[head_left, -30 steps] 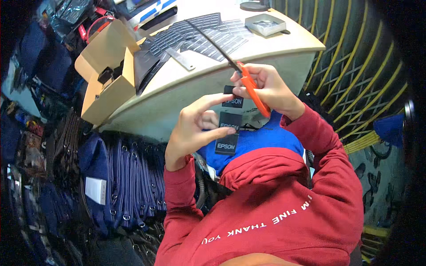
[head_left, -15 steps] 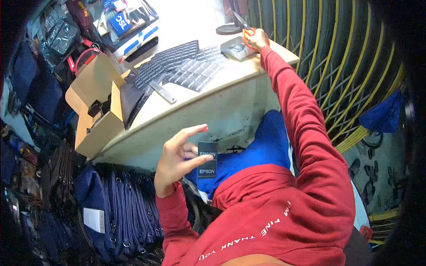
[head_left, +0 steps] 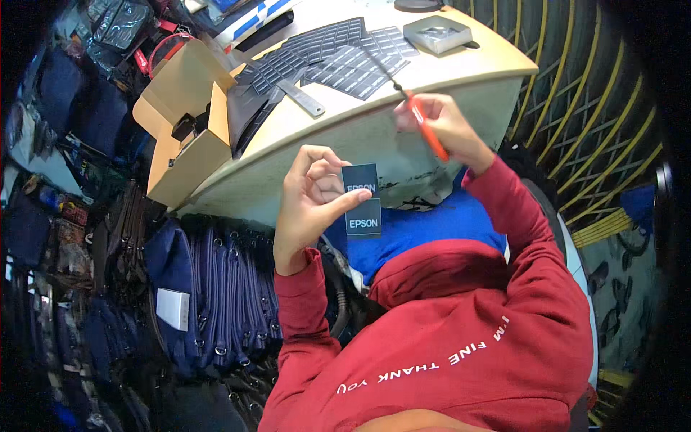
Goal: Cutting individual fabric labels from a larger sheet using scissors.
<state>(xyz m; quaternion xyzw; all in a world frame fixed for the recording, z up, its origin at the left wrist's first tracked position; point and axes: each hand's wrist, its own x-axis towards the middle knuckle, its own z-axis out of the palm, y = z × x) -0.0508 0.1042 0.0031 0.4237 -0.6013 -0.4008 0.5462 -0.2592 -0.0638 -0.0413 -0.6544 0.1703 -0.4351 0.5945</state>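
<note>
My left hand pinches a small black strip of two labels between thumb and forefinger, held upright in front of my chest. My right hand grips orange-handled scissors, whose dark blades point up and left over the edge of the pale table. The scissors are a hand's width to the right of the label strip and do not touch it. Sheets of black labels lie spread on the table top beyond the scissor tips.
An open cardboard box sits at the table's left end, a metal ruler beside it. A small grey box rests at the far right of the table. Dark blue bags hang below left. Yellow-striped wall at right.
My right hand reached out to the grey box on the table, then came back near the label strip holding the scissors. My left hand kept the strip, now tilted more upright.
</note>
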